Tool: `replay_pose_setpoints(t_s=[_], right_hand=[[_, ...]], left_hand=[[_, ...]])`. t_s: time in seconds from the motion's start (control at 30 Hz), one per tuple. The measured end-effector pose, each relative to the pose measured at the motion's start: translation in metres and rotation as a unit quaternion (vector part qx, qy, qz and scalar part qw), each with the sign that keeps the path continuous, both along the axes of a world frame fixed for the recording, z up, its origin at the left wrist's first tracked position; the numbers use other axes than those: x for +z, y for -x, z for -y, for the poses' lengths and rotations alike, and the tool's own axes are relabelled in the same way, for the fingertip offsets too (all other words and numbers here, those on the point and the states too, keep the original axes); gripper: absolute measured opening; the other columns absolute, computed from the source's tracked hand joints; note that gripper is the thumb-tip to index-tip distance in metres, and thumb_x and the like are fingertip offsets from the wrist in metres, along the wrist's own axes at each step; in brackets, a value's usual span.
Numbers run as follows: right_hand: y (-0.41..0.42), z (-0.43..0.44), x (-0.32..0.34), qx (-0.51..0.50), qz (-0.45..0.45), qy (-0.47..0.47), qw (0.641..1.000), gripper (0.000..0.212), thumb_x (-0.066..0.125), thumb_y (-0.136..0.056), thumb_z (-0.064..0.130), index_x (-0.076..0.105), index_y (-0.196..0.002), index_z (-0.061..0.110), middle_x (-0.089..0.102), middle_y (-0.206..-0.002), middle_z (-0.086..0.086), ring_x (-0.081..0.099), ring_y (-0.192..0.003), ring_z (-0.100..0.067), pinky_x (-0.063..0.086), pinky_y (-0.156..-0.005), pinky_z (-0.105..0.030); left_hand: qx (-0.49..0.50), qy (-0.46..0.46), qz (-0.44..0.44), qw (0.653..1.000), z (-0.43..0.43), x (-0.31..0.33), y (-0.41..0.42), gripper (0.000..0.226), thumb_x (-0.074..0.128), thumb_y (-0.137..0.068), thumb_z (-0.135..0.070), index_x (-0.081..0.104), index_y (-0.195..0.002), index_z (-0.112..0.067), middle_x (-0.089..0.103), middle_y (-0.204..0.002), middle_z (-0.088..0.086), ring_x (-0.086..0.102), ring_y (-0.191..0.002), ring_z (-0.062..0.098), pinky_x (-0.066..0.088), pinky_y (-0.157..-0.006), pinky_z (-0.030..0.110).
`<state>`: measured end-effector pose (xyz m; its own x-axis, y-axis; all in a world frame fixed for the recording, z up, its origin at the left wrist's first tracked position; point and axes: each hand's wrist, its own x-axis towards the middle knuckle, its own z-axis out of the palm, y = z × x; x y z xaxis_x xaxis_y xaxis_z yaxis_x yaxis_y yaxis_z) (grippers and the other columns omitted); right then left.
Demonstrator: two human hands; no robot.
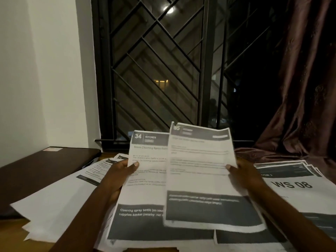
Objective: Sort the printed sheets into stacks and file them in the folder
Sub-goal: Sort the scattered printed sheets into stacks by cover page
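My left hand (118,176) grips the left edge of a printed sheet (145,179) headed "34 KITCHEN", thumb on top, with more sheets under it. My right hand (245,174) pinches the right edge of a second printed sheet (200,171), which is blurred and overlaps the first one on its right side. Both are held up over the table. A dark folder (45,166) lies shut at the left. A stack of sheets (294,186) marked "WS 08" sits at the right, upside down to me. Another pile of sheets (60,202), mostly blank side up, lies at the left.
A wooden table (11,239) carries everything. Behind it stands a dark window with a metal grille (156,70). A brown curtain (305,88) hangs at the right and drapes onto the table. A white wall (45,70) is at the left.
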<state>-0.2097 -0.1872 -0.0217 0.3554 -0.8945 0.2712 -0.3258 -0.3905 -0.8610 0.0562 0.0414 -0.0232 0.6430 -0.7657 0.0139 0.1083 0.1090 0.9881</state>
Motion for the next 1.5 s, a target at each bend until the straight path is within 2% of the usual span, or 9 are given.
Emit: replay_pose_setpoints(t_s=[0.13, 0.3, 0.47, 0.63, 0.73, 0.9, 1.1, 1.37, 1.5], right_hand=[[0.038, 0.02, 0.009, -0.083, -0.094, 0.05, 0.991, 0.026, 0.055, -0.094, 0.017, 0.068, -0.108, 0.0, 0.067, -0.111, -0.019, 0.059, -0.089, -0.031, 0.033, -0.072, -0.027], [0.043, 0.013, 0.008, -0.093, -0.158, 0.068, 0.981, 0.028, 0.055, -0.094, 0.019, 0.065, -0.116, 0.005, 0.065, -0.118, -0.017, 0.059, -0.102, -0.032, 0.03, -0.072, -0.023], [0.028, -0.004, 0.004, -0.001, -0.236, 0.049, 0.971, 0.027, 0.056, -0.093, 0.017, 0.065, -0.105, -0.005, 0.066, -0.11, -0.023, 0.061, -0.079, -0.021, 0.035, -0.049, -0.013], [0.022, -0.004, -0.004, -0.017, -0.307, 0.093, 0.947, 0.047, 0.059, -0.086, 0.049, 0.061, -0.116, 0.012, 0.06, -0.121, -0.006, 0.057, -0.108, -0.02, 0.041, -0.081, -0.025], [0.025, -0.005, 0.002, -0.051, -0.276, 0.09, 0.956, 0.046, 0.059, -0.085, 0.049, 0.059, -0.114, 0.014, 0.061, -0.117, -0.008, 0.057, -0.106, -0.023, 0.042, -0.079, -0.029], [0.037, 0.0, 0.018, -0.076, -0.15, 0.075, 0.983, 0.025, 0.057, -0.092, 0.031, 0.064, -0.098, 0.008, 0.066, -0.106, -0.015, 0.056, -0.087, -0.025, 0.039, -0.075, -0.03], [0.039, 0.003, 0.022, -0.064, -0.157, 0.091, 0.981, 0.034, 0.05, -0.096, 0.035, 0.064, -0.108, 0.007, 0.064, -0.11, -0.015, 0.057, -0.092, -0.027, 0.039, -0.081, -0.031], [0.02, -0.009, 0.015, -0.013, -0.061, 0.149, 0.987, 0.008, 0.063, -0.086, 0.017, 0.069, -0.082, 0.014, 0.07, -0.086, -0.003, 0.063, -0.081, -0.018, 0.048, -0.073, -0.024], [0.01, -0.019, 0.02, 0.005, -0.033, 0.158, 0.987, 0.014, 0.065, -0.087, 0.022, 0.066, -0.1, 0.017, 0.067, -0.094, 0.002, 0.062, -0.085, -0.014, 0.041, -0.066, -0.017]], left_hand=[[0.099, -0.005, 0.103, 0.99, -0.011, 0.007, -0.015, 0.025, 0.059, -0.093, -0.027, 0.063, -0.106, -0.005, 0.068, -0.097, 0.012, 0.07, -0.074, 0.018, 0.056, -0.066, 0.026], [0.159, 0.036, 0.062, 0.985, -0.035, 0.01, -0.044, 0.047, 0.054, -0.089, -0.036, 0.054, -0.127, -0.008, 0.061, -0.123, 0.011, 0.061, -0.099, 0.025, 0.046, -0.093, 0.037], [0.167, -0.038, 0.127, 0.977, -0.022, 0.01, -0.023, 0.037, 0.043, -0.102, -0.017, 0.049, -0.134, 0.0, 0.056, -0.13, 0.021, 0.056, -0.114, 0.035, 0.043, -0.079, 0.033], [0.144, -0.102, 0.192, 0.965, 0.014, 0.007, 0.007, 0.032, 0.05, -0.099, -0.027, 0.06, -0.123, -0.009, 0.061, -0.112, 0.009, 0.053, -0.076, 0.015, 0.04, -0.061, 0.018], [0.098, -0.107, 0.185, 0.972, 0.025, 0.007, 0.029, 0.018, 0.058, -0.095, -0.025, 0.06, -0.109, -0.013, 0.064, -0.102, 0.002, 0.058, -0.069, 0.006, 0.041, -0.055, 0.012], [0.094, -0.095, 0.121, 0.984, 0.052, -0.006, 0.051, 0.021, 0.066, -0.09, -0.02, 0.066, -0.109, -0.011, 0.073, -0.104, 0.01, 0.071, -0.088, 0.028, 0.057, -0.085, 0.046], [0.131, -0.126, 0.28, 0.943, 0.078, -0.016, 0.078, 0.029, 0.068, -0.088, -0.017, 0.066, -0.116, -0.012, 0.069, -0.116, 0.006, 0.065, -0.101, 0.022, 0.042, -0.076, 0.025], [-0.063, -0.129, 0.447, 0.883, 0.084, -0.026, 0.091, 0.099, 0.074, -0.074, -0.047, 0.014, -0.15, -0.03, 0.051, -0.142, -0.002, 0.046, -0.132, 0.024, 0.039, -0.109, 0.042], [-0.079, -0.181, 0.458, 0.867, 0.086, -0.028, 0.1, 0.117, 0.068, -0.078, -0.057, -0.025, -0.146, -0.039, -0.013, -0.162, 0.003, -0.004, -0.149, 0.032, 0.013, -0.118, 0.057]])
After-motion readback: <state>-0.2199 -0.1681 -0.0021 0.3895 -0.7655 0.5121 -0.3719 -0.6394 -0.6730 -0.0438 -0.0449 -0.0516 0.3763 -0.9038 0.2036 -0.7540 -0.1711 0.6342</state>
